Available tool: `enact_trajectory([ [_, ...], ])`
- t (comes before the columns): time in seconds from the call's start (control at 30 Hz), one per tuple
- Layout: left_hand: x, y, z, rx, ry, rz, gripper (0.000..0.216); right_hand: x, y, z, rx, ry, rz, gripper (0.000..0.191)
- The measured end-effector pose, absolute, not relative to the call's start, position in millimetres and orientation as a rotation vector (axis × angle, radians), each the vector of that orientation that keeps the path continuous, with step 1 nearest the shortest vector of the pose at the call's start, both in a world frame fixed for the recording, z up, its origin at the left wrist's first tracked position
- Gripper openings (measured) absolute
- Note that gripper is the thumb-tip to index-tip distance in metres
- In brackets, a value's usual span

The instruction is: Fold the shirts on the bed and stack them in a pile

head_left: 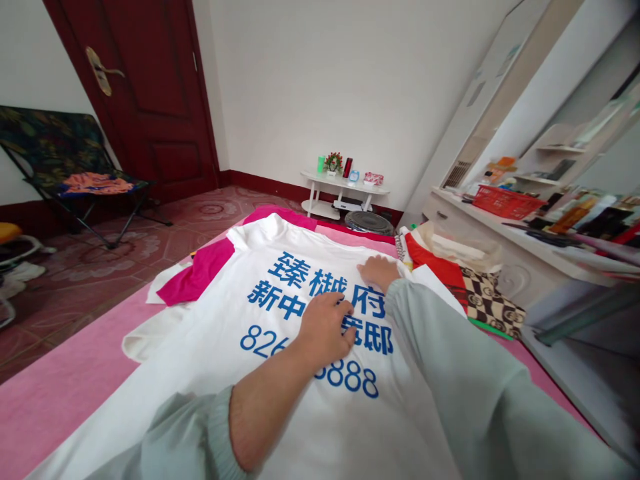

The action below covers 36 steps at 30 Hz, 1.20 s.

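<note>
A white T-shirt [220, 387] with blue printed characters and digits lies spread out in front of me. Over the middle of the print is my left hand [327, 327], its fingers apart and slightly bent, covering some of the characters; it holds nothing. My right hand [379, 270] rests flat on the shirt near its upper right, fingers pointing left, with nothing in it. Part of a magenta garment [200, 270] shows beside the shirt's left sleeve. Underneath is a pink cover [75, 400].
To the right, a patterned bag [493, 297] and red cloth [437, 263] lie by a white dresser [575, 257] bearing a red basket [507, 202] and bottles. A low white table [345, 181] stands at the wall. Left are a folding chair [55, 147] and a dark red door [150, 87].
</note>
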<state>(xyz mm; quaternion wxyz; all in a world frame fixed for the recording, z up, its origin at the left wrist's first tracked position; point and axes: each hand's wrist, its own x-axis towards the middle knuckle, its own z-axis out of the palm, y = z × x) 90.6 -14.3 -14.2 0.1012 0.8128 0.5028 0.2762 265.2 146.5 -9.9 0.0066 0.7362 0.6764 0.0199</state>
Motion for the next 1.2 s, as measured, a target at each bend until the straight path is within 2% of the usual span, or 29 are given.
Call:
enact_trajectory([
  [0.1,90,-12,-15,2.35,1.59,0.795,0.045,253,145,-16,2.193,2.329,0.071,0.062],
  [0.23,89,-8,-20,2.273,1.764,0.692,0.067,253,144,-22,2.214,2.294,-0.149,0.064],
  [0.37,89,-4,-26,2.288,1.805,0.662,0.058,245,123,-10,2.265,2.163,-0.27,0.069],
  [0.5,89,-1,-30,2.278,1.868,0.705,0.054,255,62,-16,2.16,2.404,0.083,0.068],
  [0.57,91,-1,-30,2.275,1.892,0.673,0.058,271,33,-24,2.098,2.428,0.152,0.067],
  [0.77,95,-6,-30,2.211,2.053,0.583,0.076,281,4,-1,2.229,2.091,0.016,0.068],
  [0.87,93,-8,-31,2.227,2.044,0.542,0.079,255,-4,11,2.276,2.231,0.015,0.064],
  [1.0,88,-9,-33,2.262,1.994,0.518,0.07,226,-16,-6,2.36,2.326,0.047,0.055],
  [1.1,83,-7,-31,2.264,1.975,0.499,0.063,214,-18,-22,2.496,2.123,-0.043,0.056],
  [1.2,78,-4,-28,2.251,1.955,0.509,0.061,210,-17,-26,2.575,2.167,-0.03,0.058],
])
